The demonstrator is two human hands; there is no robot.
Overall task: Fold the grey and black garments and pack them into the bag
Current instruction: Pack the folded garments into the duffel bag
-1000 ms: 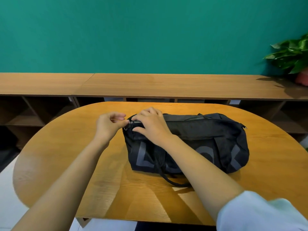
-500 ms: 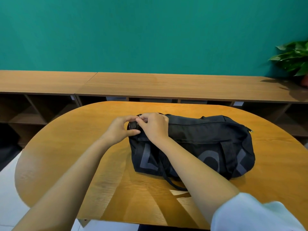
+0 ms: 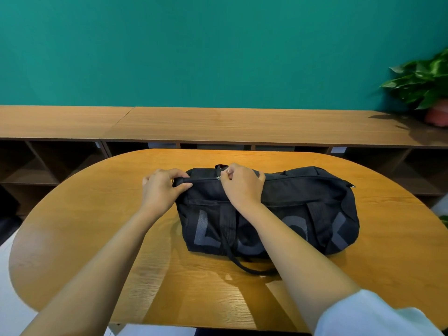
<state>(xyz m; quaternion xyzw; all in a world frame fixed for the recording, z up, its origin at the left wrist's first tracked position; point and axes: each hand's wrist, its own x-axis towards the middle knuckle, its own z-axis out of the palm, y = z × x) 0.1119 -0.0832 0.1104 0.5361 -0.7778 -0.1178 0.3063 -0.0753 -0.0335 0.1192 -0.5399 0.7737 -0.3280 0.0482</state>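
Note:
A black duffel bag (image 3: 303, 209) with large grey letters lies on the oval wooden table (image 3: 97, 238). My left hand (image 3: 160, 190) grips the bag's left end, its fingers curled over the top seam. My right hand (image 3: 242, 185) pinches the small metal zipper pull (image 3: 219, 177) on the bag's top, a little to the right of the left end. The zipper line to the right of the pull looks closed. No grey or black garment is in sight. A black strap (image 3: 242, 265) loops onto the table in front of the bag.
A long low wooden shelf unit (image 3: 218, 127) runs behind the table against the teal wall. A potted green plant (image 3: 426, 86) stands on its right end. Bare tabletop lies left and in front of the bag.
My left hand has shifted from the zipper pull to gripping the bag's left end. My right hand has taken the pull and moved it a little to the right along the top.

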